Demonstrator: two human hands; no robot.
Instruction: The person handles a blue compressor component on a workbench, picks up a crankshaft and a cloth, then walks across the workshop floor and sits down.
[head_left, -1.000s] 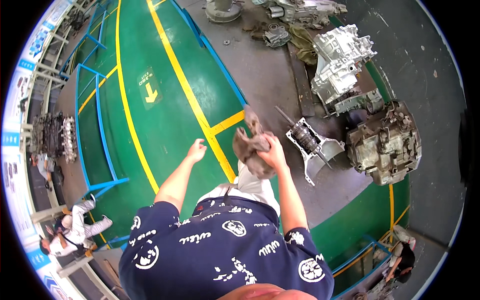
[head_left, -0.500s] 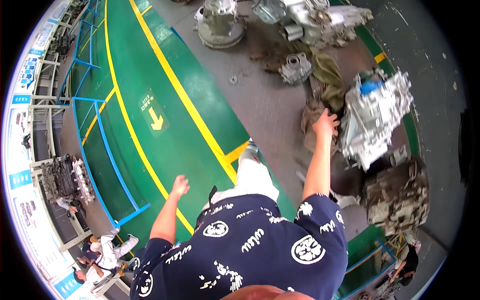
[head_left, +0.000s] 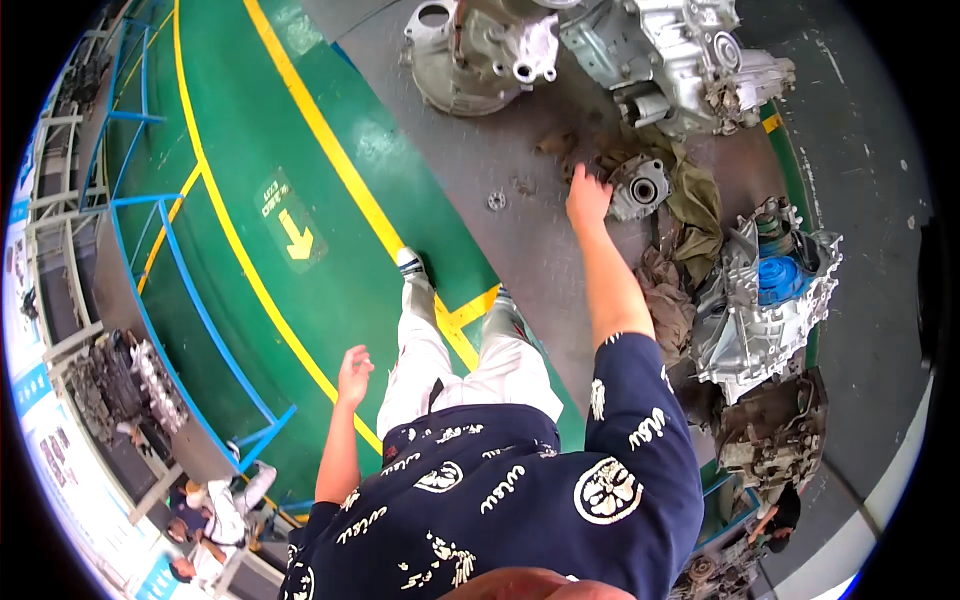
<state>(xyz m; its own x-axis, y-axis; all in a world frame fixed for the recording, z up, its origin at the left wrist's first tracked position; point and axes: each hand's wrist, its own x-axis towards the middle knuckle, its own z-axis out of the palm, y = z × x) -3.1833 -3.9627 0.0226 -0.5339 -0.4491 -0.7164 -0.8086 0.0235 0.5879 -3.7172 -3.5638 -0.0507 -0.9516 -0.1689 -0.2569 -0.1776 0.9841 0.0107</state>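
- Fingers of the right hand (head_left: 587,197): stretched toward the upper centre of the frame, tips at the left edge of a small round metal housing (head_left: 640,186); whether they grip it or only touch it cannot be told.
- Fingers of the left hand (head_left: 354,372): loosely spread, holding nothing, hanging in the air at lower left of centre, above the green floor (head_left: 250,110).
- Small round metal housing: grey, with a dark central bore, lying on the grey floor (head_left: 520,230) in the upper centre, partly resting on an olive-green rag (head_left: 700,205).
- Brown rags (head_left: 668,300): crumpled, right of the extended forearm, between the housing and the large casings.
- Bell-shaped casing (head_left: 480,50): top centre, on the grey floor, well apart from the hand.
- Large light-metal gearbox casing (head_left: 680,55): top right, just above the olive-green rag.
- Silver gearbox with a blue insert (head_left: 765,310): right of centre.
- Dirty dark engine part (head_left: 775,435): lower right, just below the silver gearbox.
- Small ring-shaped part (head_left: 497,200): on the grey floor, left of the right hand.
- Yellow lines (head_left: 330,150) and a yellow arrow (head_left: 297,240): painted on the green floor, left half.
- Blue railing (head_left: 175,250): left side.
- Other people (head_left: 215,505): seated at lower left, well apart.
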